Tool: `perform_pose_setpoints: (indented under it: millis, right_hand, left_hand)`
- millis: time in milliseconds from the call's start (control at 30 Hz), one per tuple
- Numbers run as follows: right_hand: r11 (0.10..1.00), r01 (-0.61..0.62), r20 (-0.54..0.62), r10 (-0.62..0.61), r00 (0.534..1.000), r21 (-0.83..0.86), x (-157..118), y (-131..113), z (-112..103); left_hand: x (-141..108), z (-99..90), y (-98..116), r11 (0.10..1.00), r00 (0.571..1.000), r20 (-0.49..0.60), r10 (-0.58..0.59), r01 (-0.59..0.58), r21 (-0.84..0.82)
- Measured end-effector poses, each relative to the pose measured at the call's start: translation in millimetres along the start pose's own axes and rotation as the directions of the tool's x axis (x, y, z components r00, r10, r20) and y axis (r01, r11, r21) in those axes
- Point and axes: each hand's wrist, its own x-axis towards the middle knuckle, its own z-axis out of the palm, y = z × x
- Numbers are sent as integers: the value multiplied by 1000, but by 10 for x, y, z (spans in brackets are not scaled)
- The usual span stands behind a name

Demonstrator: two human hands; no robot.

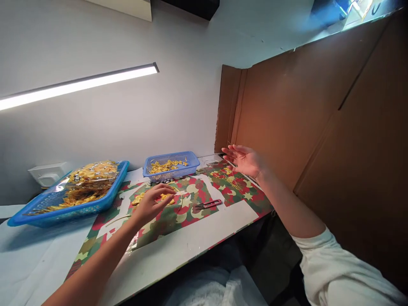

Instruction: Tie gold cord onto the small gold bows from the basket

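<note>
Spans white bench (204, 231), with large blue perforated basket (106, 199) at left end, heaped with glossy gold pieces (84, 195), partly bagged, and smaller basket (188, 171) at back edge, part-filled; apparently leaves plenty unworked, finished share unclear. Shows right hand (247, 163) spread near back right corner, left hand (153, 205) curved over mid-bench pieces, pinch not discernible. Includes slim red-handled snips (213, 203) toward front edge, fine gold strands (234, 182) toward right edge.
</note>
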Motion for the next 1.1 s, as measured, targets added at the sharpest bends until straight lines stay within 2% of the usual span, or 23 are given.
perform_pose_setpoints:
  millis: [67,200,267,333,467,567,633,733,833,933,1100]
  right_hand:
    - [997,-30,27,28,999,77,-42,-50,145]
    - [940,-128,95,103,990,316,-116,-97,377]
    - [909,-146,113,110,987,390,-148,-104,472]
    - [885,-139,94,108,990,444,-181,-99,557]
    - [862,-69,24,67,998,502,-270,-1,753]
    - [808,11,-76,41,996,590,-356,174,961]
    - [749,147,-227,5,974,646,-413,307,1115]
    - [701,216,-325,23,945,679,-500,464,1322]
    - [664,229,-350,53,935,711,-610,541,1468]
    - [616,219,-327,67,943,756,-736,569,1554]
    - [521,135,-234,130,963,843,-835,597,1591]
  left_hand:
    - [96,70,326,983,999,18,-36,39,-182]
    - [398,294,992,896,999,34,-9,23,-444]
    - [576,420,1223,831,999,-18,-28,13,-557]
    - [721,535,1352,758,1000,-17,-27,9,-652]
    - [781,703,1387,629,991,-59,-119,29,-777]
    - [640,790,1337,589,977,-53,-205,80,-805]
    - [512,840,1297,572,967,-34,-254,121,-811]
    - [319,907,1233,507,952,17,-306,178,-843]
    - [134,955,1165,370,918,83,-388,238,-898]
    - [-37,974,1110,267,891,116,-438,252,-930]
    - [-195,932,1088,215,881,166,-442,284,-935]
